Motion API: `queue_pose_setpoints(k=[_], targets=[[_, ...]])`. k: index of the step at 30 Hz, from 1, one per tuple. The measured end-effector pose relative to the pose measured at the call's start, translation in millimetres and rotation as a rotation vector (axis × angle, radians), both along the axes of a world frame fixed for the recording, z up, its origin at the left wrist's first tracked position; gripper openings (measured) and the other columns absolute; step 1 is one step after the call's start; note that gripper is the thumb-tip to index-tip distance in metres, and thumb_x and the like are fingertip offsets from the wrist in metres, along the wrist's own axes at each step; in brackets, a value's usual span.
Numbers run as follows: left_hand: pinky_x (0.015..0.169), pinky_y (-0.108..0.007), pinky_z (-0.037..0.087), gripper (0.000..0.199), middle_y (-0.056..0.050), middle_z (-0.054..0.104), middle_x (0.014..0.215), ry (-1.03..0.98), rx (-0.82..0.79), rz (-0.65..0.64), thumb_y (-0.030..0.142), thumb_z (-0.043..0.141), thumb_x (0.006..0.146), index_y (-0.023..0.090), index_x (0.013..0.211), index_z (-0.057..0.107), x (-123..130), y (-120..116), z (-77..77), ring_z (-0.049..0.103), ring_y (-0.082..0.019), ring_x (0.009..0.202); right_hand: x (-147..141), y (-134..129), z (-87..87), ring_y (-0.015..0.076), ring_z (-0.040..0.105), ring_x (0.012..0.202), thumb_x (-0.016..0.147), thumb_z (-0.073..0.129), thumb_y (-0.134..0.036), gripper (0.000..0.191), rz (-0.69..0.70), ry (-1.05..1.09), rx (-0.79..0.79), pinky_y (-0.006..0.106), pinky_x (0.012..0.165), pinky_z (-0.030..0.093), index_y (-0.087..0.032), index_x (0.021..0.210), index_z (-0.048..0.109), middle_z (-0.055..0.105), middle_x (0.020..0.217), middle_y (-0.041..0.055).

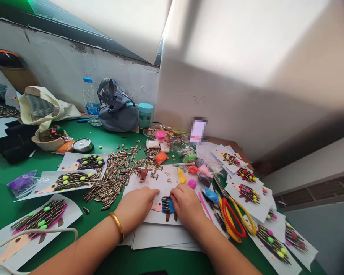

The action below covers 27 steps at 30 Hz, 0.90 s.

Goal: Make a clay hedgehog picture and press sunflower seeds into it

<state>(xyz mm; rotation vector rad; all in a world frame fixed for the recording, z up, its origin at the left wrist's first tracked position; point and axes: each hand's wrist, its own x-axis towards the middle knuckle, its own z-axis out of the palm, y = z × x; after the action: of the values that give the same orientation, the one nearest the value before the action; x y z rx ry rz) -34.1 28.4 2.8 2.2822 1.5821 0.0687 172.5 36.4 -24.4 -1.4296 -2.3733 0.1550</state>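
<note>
A hedgehog figure with a pink face, blue clay body and brown feet (pixel 167 205) lies on white paper (pixel 160 219) in front of me. Striped seeds stand in rows on its body. My left hand (pixel 137 208) rests on the paper left of the figure, fingers pressed together; whatever they may hold is hidden. At the right end of the blue body, my right hand (pixel 187 204) has its fingers curled together, and I cannot make out what is between them. A pile of striped seeds (pixel 111 183) lies beyond my left hand. Brown clay (pixel 142 174) sits on the paper's upper left.
Finished hedgehog cards (pixel 43 221) lie at the left, more cards (pixel 249 194) at the right. Red-handled scissors (pixel 232 219) and yellow-handled scissors (pixel 250 225) lie beside my right forearm. Farther back stand a bottle (pixel 91 103), a grey-blue bag (pixel 117 114) and a cup (pixel 145 115).
</note>
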Motion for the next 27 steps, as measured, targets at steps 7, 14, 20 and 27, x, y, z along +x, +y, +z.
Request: queue_pose_setpoints(k=[7,14,20,27], targets=[[0.068,-0.031,0.049,0.042,-0.005,0.07,0.094,0.018,0.03,-0.079,0.02,0.05,0.092,0.036,0.129,0.063,2.3,-1.4,-3.0,0.07,-0.026,0.084,0.3,-0.1,-0.5,0.0189,0.054,0.08,0.091,0.059,-0.012,0.012,0.008,-0.016,0.024,0.029,0.071,0.034,-0.018,0.084,0.066,0.062,0.083,0.0038],[0.067,-0.031,0.048,0.038,-0.006,0.07,0.092,0.009,0.03,-0.097,0.025,0.049,0.094,0.036,0.128,0.064,1.3,-2.9,-8.1,0.07,-0.025,0.082,0.4,0.1,-1.4,0.0184,0.052,0.079,0.09,0.06,-0.012,0.012,0.01,-0.022,0.047,0.028,0.071,0.033,-0.019,0.083,0.066,0.062,0.082,0.0034],[0.067,-0.031,0.048,0.039,-0.006,0.069,0.09,0.002,0.021,-0.094,0.024,0.047,0.094,0.035,0.126,0.065,2.0,-2.2,-7.0,0.069,-0.026,0.08,-0.9,0.1,0.0,0.0189,0.052,0.079,0.091,0.06,-0.012,0.012,0.008,-0.044,0.043,0.029,0.07,0.033,-0.019,0.082,0.066,0.062,0.082,0.0036],[0.066,-0.03,0.047,0.036,-0.006,0.069,0.091,-0.015,0.015,-0.09,0.024,0.047,0.094,0.034,0.123,0.066,1.8,-1.5,-5.6,0.069,-0.025,0.081,-1.6,-2.1,-0.4,0.0198,0.053,0.081,0.091,0.059,-0.012,0.012,0.008,-0.051,0.056,0.03,0.072,0.033,-0.018,0.084,0.066,0.062,0.083,0.0045]])
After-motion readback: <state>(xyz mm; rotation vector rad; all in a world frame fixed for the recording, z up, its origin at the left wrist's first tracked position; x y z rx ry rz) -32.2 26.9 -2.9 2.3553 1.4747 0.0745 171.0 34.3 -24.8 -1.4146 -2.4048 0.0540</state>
